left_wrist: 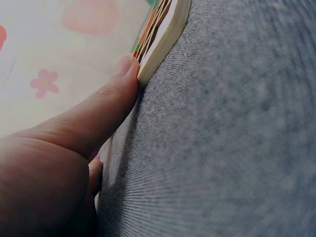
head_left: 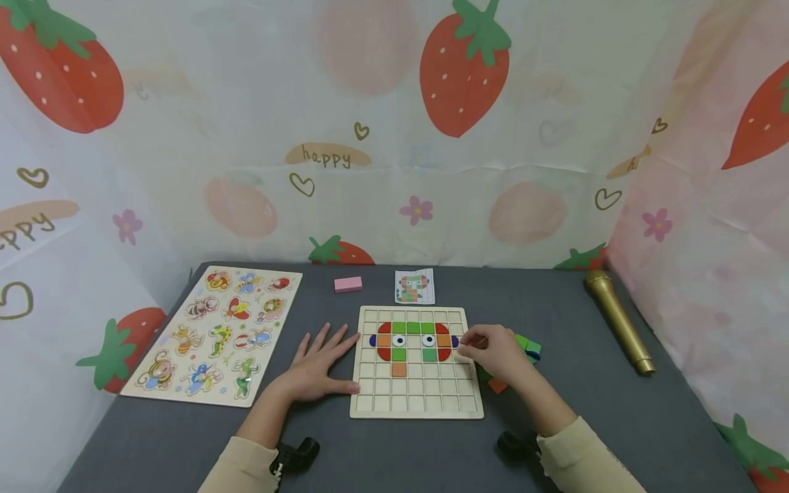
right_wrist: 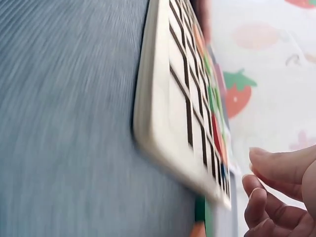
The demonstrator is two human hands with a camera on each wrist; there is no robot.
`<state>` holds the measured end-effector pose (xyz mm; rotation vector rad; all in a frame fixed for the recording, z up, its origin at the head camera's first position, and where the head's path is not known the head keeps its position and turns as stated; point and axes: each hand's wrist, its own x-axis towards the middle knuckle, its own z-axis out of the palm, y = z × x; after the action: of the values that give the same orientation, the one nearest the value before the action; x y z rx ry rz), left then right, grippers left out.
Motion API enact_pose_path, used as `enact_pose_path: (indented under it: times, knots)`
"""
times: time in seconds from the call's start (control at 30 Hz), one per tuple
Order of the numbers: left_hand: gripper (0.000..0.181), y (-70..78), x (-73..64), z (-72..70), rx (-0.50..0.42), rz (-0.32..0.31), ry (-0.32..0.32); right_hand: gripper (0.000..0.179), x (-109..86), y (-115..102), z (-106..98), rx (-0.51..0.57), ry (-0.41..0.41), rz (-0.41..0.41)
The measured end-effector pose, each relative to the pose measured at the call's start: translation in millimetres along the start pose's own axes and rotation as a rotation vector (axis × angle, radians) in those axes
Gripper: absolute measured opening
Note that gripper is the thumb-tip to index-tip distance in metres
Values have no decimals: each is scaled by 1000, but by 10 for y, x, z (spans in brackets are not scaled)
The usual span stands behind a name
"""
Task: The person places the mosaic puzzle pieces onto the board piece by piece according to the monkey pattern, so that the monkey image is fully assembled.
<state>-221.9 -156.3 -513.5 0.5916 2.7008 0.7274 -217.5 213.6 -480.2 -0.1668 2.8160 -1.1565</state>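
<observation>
Wooden grid board, round-cornered; left hand touching edge.

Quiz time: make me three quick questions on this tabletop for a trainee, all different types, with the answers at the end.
1. Multiple choice. What colour is the small square tile lying nearest the person on the pale wooden grid board? A) dark blue; B) orange; C) green.

2. True or false. The person's left hand touches the left edge of the board, its fingers spread.

3. Fill in the blank. In the head view, the small pink rectangular block lies to the ___ of the small white printed card.

Key: 1: B, orange. 2: True. 3: left.
</observation>
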Motion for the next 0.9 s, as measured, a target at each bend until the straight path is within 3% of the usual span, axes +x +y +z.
enact_pose_path:
  times: [0.37,0.7,0.9]
  knots:
    - [100,13,-11,-11,11,5,1,21,-133,322,-312,-73,29,39]
    - [101,-10,6,10,21,21,10,35,-218,497,-364,-236,10,26]
    - [101,-26,6,15,17,12,7,25,-206,515,-369,-225,-1,31]
